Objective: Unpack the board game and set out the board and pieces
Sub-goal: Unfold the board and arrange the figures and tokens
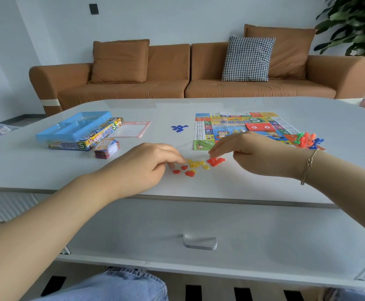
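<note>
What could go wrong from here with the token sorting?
1. The red tokens and yellow tokens lie mixed and touching; the left hand or right hand could sweep them back together.
2. The pawns sit at the board corner, close to the right wrist; a nudge might scatter them.
3. A few red strays lie toward the table edge and may slide off.
</note>
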